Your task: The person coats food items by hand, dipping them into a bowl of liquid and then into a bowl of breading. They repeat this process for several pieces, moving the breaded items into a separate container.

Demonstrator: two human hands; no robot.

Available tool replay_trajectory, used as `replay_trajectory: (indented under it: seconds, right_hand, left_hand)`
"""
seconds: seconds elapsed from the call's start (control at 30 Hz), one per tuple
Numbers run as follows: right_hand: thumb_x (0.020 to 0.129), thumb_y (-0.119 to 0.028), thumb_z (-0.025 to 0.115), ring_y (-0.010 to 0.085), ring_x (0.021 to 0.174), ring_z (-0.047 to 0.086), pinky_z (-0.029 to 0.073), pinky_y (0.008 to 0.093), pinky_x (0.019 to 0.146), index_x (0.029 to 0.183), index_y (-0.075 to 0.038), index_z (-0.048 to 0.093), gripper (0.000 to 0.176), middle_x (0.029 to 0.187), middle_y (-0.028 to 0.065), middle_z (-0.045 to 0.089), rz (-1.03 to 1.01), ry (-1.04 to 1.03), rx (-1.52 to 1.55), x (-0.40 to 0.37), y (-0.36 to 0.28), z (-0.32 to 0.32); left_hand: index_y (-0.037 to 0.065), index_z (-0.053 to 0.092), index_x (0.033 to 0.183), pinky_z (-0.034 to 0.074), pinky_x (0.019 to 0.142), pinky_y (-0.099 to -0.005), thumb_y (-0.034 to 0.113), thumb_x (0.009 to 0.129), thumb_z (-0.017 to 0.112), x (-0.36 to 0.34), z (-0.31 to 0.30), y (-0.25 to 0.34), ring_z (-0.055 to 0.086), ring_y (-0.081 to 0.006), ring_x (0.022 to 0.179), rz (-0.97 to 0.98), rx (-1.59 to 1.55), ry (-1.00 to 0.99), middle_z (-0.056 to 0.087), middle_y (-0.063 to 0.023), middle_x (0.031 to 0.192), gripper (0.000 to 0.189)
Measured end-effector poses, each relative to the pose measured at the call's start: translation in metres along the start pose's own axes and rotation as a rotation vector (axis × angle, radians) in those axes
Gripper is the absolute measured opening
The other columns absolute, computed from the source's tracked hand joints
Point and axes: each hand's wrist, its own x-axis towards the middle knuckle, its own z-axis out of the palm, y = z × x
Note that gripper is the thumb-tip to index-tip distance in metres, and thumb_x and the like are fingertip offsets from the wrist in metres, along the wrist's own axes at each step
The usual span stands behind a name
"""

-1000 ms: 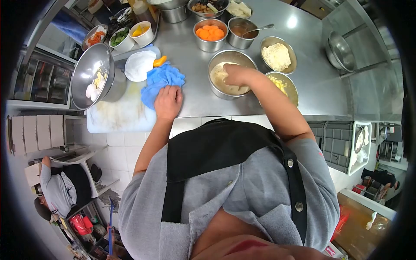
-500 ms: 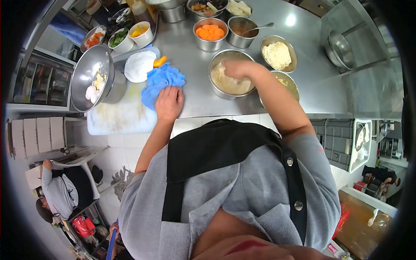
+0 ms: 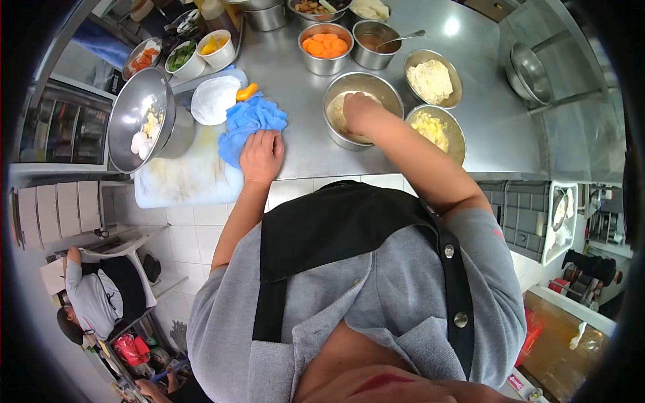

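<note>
My right hand (image 3: 361, 113) reaches down into a metal bowl (image 3: 395, 92) holding a pale, crumbly mixture (image 3: 337, 113). Its fingertips are hidden in the bowl, so I cannot see what they hold. My left hand (image 3: 262, 156) lies flat at the counter's front edge, fingers together, touching a crumpled blue cloth (image 3: 252, 122). Beside the mixture stand a bowl of pale crumbs (image 3: 431, 81) and a bowl with yellow pieces (image 3: 430, 131). A white round lid-like piece (image 3: 215, 101) and an orange-yellow curved piece (image 3: 246, 92) lie by the cloth.
A large tilted steel bowl (image 3: 142, 114) with eggs stands over a white cutting board (image 3: 188, 176) at left. Behind are orange slices (image 3: 324, 46) in a steel pot and a sauce pot (image 3: 376, 43) with a spoon. Another person (image 3: 97, 295) is at lower left.
My right hand has shifted slightly left and looks more curled inside the bowl. My forearm has moved off the bowl with yellow pieces, uncovering more of it. My left hand stays put.
</note>
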Motion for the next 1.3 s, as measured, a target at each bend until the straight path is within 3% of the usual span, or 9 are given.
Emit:
replay_trajectory:
  seconds: [0.2,0.3,0.4,0.63,0.73,0.77,0.87,1.1,1.3]
  right_hand:
    - [0.076,-0.017,0.061,0.0292,0.097,0.062,0.050,0.0381,0.082,0.107,0.002,0.059,0.037,0.108,0.0203,0.062,-0.035,-0.112,0.083,0.003,0.012,-0.015]
    - [0.074,-0.016,0.064,0.0314,0.105,0.057,0.046,0.0386,0.087,0.109,0.003,0.054,0.040,0.116,0.0212,0.056,-0.122,-0.102,0.297,0.006,0.027,-0.015]
    - [0.075,-0.016,0.060,0.0327,0.108,0.054,0.043,0.0380,0.091,0.111,0.003,0.054,0.040,0.118,0.0224,0.055,-0.091,-0.242,0.147,0.009,0.027,-0.020]
    - [0.078,-0.016,0.053,0.0309,0.100,0.059,0.047,0.0377,0.085,0.113,-0.001,0.057,0.039,0.110,0.0195,0.060,-0.320,0.056,0.374,0.016,0.040,-0.029]
    - [0.080,-0.019,0.050,0.0312,0.102,0.059,0.046,0.0381,0.085,0.114,0.000,0.056,0.039,0.111,0.0185,0.060,-0.303,0.023,0.120,0.015,0.020,0.010]
    - [0.080,-0.014,0.046,0.0337,0.110,0.053,0.041,0.0378,0.094,0.124,-0.001,0.046,0.045,0.117,0.0213,0.055,-0.202,-0.109,0.151,0.014,0.016,0.003]
    - [0.080,-0.015,0.047,0.0337,0.109,0.053,0.042,0.0388,0.092,0.122,-0.001,0.048,0.044,0.117,0.0214,0.055,-0.187,-0.219,0.186,0.032,0.022,-0.016]
    - [0.079,-0.012,0.049,0.0349,0.100,0.058,0.045,0.0414,0.085,0.113,0.006,0.051,0.039,0.107,0.0241,0.060,-0.193,-0.177,0.171,0.023,0.016,0.006]
    - [0.077,-0.009,0.059,0.0315,0.104,0.059,0.049,0.0383,0.086,0.111,0.001,0.057,0.035,0.115,0.0207,0.059,0.049,-0.086,0.117,-0.007,-0.008,-0.008]
  left_hand:
    - [0.011,0.058,0.079,0.047,0.061,-0.0376,0.011,0.074,0.063,-0.001,-0.001,0.001,0.056,-0.0256,0.071,-0.012,0.005,0.008,0.057,-0.0048,0.075,0.007]
    - [0.011,0.058,0.079,0.047,0.061,-0.0375,0.011,0.074,0.063,-0.001,0.001,0.000,0.056,-0.0257,0.071,-0.008,0.003,0.013,0.057,-0.0049,0.075,0.007]
    - [0.011,0.058,0.078,0.047,0.061,-0.0374,0.012,0.074,0.063,0.001,-0.002,0.001,0.056,-0.0257,0.071,-0.020,0.010,-0.022,0.057,-0.0049,0.075,0.007]
    - [0.011,0.057,0.077,0.047,0.060,-0.0370,0.012,0.074,0.063,-0.001,0.001,-0.001,0.056,-0.0257,0.070,-0.005,-0.003,0.020,0.057,-0.0050,0.074,0.006]
    - [0.012,0.057,0.077,0.047,0.060,-0.0368,0.012,0.074,0.063,0.000,0.000,0.000,0.056,-0.0254,0.069,0.003,-0.003,0.019,0.057,-0.0048,0.074,0.006]
    - [0.012,0.058,0.077,0.047,0.060,-0.0368,0.012,0.074,0.063,-0.001,-0.001,0.000,0.056,-0.0253,0.069,0.007,-0.001,0.017,0.057,-0.0047,0.074,0.006]
    - [0.012,0.058,0.077,0.047,0.060,-0.0368,0.011,0.074,0.063,0.000,-0.001,0.000,0.056,-0.0253,0.069,0.007,0.002,0.014,0.057,-0.0043,0.075,0.006]
    - [0.011,0.058,0.078,0.047,0.060,-0.0367,0.011,0.074,0.063,0.001,-0.001,0.000,0.056,-0.0253,0.069,0.002,0.003,0.007,0.057,-0.0041,0.075,0.006]
    - [0.011,0.058,0.078,0.047,0.060,-0.0369,0.011,0.074,0.063,0.001,0.000,0.000,0.056,-0.0253,0.070,-0.003,-0.011,0.014,0.057,-0.0046,0.074,0.006]
